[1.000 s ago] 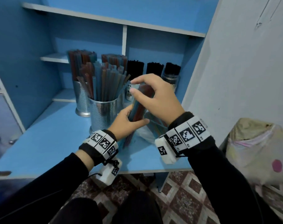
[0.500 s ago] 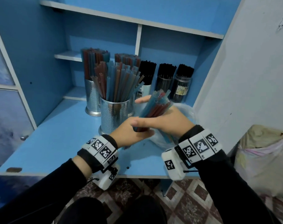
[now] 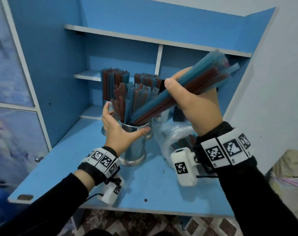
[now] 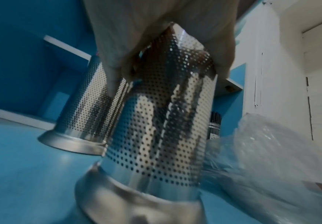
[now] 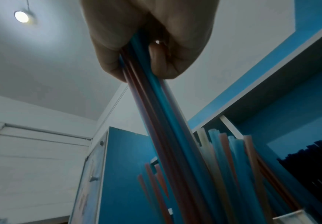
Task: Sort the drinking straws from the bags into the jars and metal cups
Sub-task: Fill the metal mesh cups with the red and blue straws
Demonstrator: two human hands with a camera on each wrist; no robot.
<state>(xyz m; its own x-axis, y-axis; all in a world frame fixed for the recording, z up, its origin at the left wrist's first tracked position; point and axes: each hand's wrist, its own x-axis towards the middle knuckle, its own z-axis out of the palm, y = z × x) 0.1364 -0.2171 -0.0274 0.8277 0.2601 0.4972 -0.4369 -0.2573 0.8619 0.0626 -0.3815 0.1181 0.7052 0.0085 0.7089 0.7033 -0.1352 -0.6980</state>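
Over the desk's [image 3: 63, 171] middle: my right hand [image 3: 198, 106] fisted around a straw bundle [image 3: 182, 92], tips entering the front metal cup [image 3: 136, 145], which my left hand [image 3: 118, 132] cups, fingers spread.

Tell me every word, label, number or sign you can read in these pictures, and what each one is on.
No readable words or numbers anywhere.
Black-and-white square code patterns on the white wristbands and on the white wrist camera box: patterns only, no letters.
Pale label on a glass jar behind the perforated metal cup: mostly hidden, too blurred to read.
Coloured plastic straws, clear plastic bag, blue shelf unit: no print visible.
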